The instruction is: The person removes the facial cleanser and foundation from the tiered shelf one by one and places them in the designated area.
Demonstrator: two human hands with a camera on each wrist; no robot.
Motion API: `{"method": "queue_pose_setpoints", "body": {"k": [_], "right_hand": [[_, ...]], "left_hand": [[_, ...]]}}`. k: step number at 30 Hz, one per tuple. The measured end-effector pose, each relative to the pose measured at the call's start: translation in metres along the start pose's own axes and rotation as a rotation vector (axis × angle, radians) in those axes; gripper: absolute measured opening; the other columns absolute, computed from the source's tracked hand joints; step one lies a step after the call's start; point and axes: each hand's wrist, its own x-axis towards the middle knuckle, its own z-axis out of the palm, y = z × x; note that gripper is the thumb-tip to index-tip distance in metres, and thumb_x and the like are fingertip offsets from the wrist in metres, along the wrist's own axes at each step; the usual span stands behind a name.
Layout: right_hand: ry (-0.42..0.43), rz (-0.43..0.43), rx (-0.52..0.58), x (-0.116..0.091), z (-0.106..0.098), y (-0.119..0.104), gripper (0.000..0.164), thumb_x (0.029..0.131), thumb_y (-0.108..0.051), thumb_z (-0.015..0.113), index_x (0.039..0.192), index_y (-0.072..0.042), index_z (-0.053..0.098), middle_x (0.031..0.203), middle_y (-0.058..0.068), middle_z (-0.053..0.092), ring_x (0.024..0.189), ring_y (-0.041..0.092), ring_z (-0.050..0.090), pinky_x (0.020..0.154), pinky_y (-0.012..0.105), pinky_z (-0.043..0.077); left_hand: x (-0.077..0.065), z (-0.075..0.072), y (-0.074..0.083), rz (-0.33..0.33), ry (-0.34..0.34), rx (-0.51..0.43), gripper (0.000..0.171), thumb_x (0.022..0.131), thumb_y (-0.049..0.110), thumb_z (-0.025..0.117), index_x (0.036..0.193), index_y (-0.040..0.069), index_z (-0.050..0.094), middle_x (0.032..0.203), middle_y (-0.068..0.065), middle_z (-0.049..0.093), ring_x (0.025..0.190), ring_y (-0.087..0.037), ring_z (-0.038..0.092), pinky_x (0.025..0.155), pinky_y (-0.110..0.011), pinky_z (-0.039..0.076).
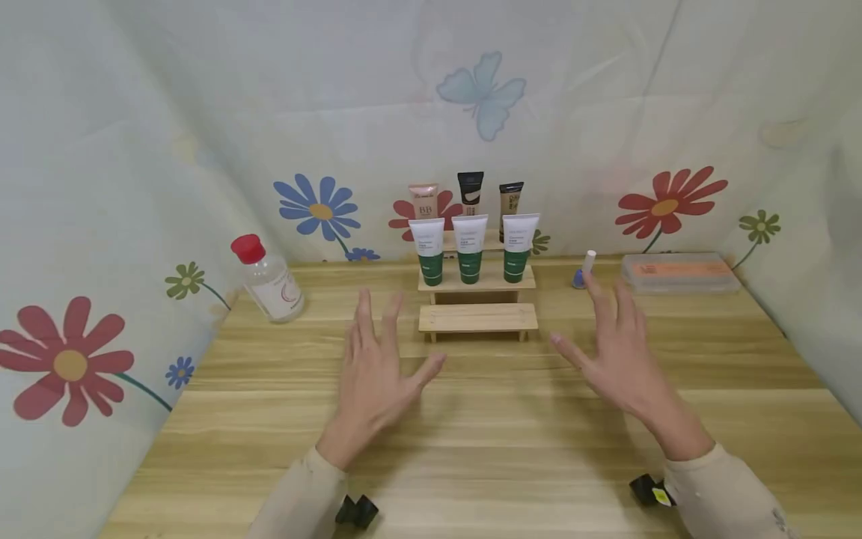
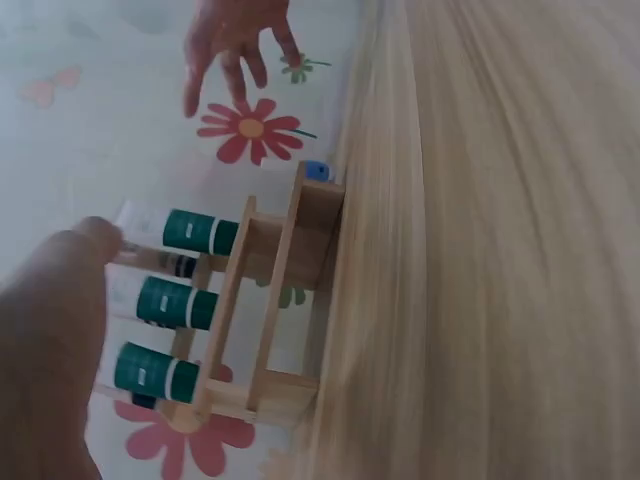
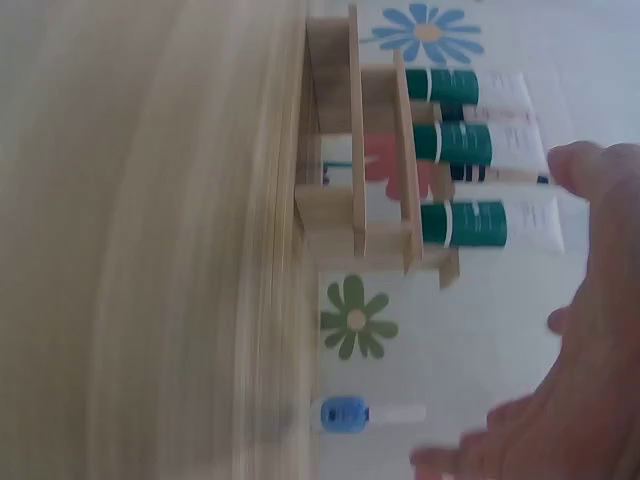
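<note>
My left hand (image 1: 377, 378) hovers over the table with fingers spread, left of a small wooden tiered stand (image 1: 478, 318). To the stand's right, my right hand (image 1: 619, 359) is spread likewise, holding nothing. Three white-and-green squeeze tubes (image 1: 469, 251) stand in a row on the middle step. Behind them, on the top step, are a pink BB tube (image 1: 424, 198), a black tube (image 1: 471, 191) and a gold-and-black tube (image 1: 509, 201), their lower parts partly hidden. The lowest step holds nothing. A small blue bottle with a white cap (image 1: 589, 262) overlaps my right fingertips in the head view.
A clear bottle with a red cap (image 1: 272, 288) stands at the back left of the wooden table (image 1: 485, 464). At the back right lies a clear plastic case (image 1: 680, 273) with orange contents. A flowered cloth (image 1: 364, 112) hangs behind and along both sides.
</note>
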Motion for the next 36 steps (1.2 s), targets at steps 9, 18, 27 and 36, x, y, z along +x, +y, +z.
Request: {"method": "queue_pose_setpoints", "body": {"k": [9,18,27,36], "right_hand": [[0.154,-0.03,0.496,0.029,-0.007,0.011,0.083,0.106,-0.018,0.079,0.174,-0.019,0.031,0.167,0.018,0.043,0.152,0.043,0.048,0.122,0.049,0.049],[0.285,-0.018,0.754,0.055,-0.005,0.007,0.06,0.107,-0.017,0.076,0.163,-0.019,0.052,0.149,0.014,0.062,0.13,0.02,0.064,0.1,0.017,0.056],[0.312,-0.011,0.788,0.086,0.01,-0.001,0.054,0.105,-0.02,0.081,0.156,-0.019,0.061,0.142,0.016,0.069,0.123,0.017,0.069,0.102,0.023,0.056],[0.274,0.003,0.855,0.109,0.034,-0.017,0.057,0.102,-0.02,0.084,0.153,-0.009,0.062,0.142,0.018,0.068,0.128,0.03,0.067,0.096,0.023,0.057]], "left_hand": [[0.028,0.023,-0.015,-0.095,0.019,-0.437,0.087,0.104,0.049,0.074,0.174,0.026,0.028,0.177,-0.012,0.031,0.154,-0.038,0.049,0.121,-0.061,0.048],[0.048,0.057,-0.025,-0.208,0.055,-0.738,0.06,0.107,0.03,0.074,0.161,0.019,0.051,0.163,-0.011,0.05,0.134,-0.031,0.069,0.108,-0.049,0.06],[0.064,0.071,-0.029,-0.186,0.043,-0.898,0.039,0.106,0.018,0.076,0.145,0.015,0.069,0.141,-0.012,0.072,0.121,-0.027,0.075,0.098,-0.034,0.064],[0.062,0.072,-0.036,-0.18,0.041,-0.81,0.028,0.103,0.013,0.078,0.132,0.013,0.079,0.122,-0.007,0.079,0.111,-0.022,0.077,0.088,-0.022,0.061]]}}
